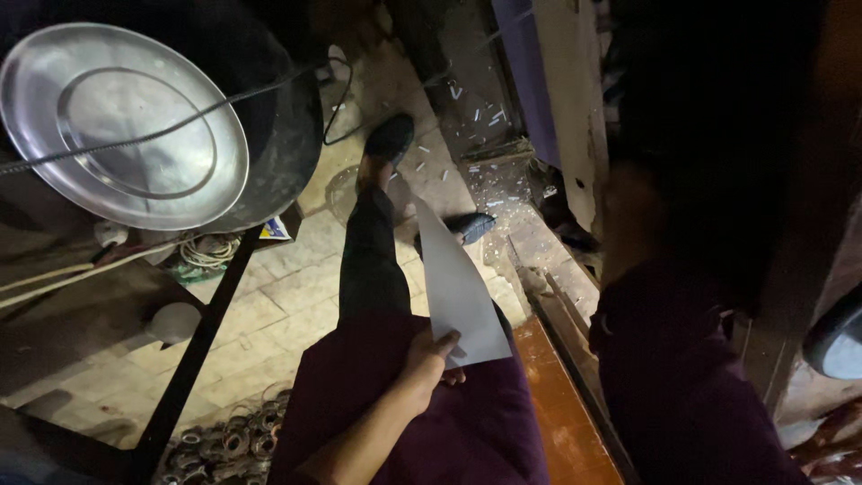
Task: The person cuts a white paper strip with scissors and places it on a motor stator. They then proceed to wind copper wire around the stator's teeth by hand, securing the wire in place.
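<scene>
My left hand [429, 359] pinches the lower corner of a white sheet of paper [456, 287], thumb on top. The sheet hangs over my purple tunic [467, 431] and my dark-trousered leg [368, 260], and its tip points toward my dark shoes [391, 136]. On the right, an arm in a purple sleeve [673, 377] reaches up into deep shadow. My right hand [628, 220] is only a dim shape there, and its fingers do not show.
A large round steel tray [121, 126] lies on a dark pot at upper left, with a cable [162, 133] across it. A black metal frame [193, 359], a coil of cord [208, 250] and a pile of metal rings [224, 445] stand left. An orange wooden plank [557, 404] runs right of me.
</scene>
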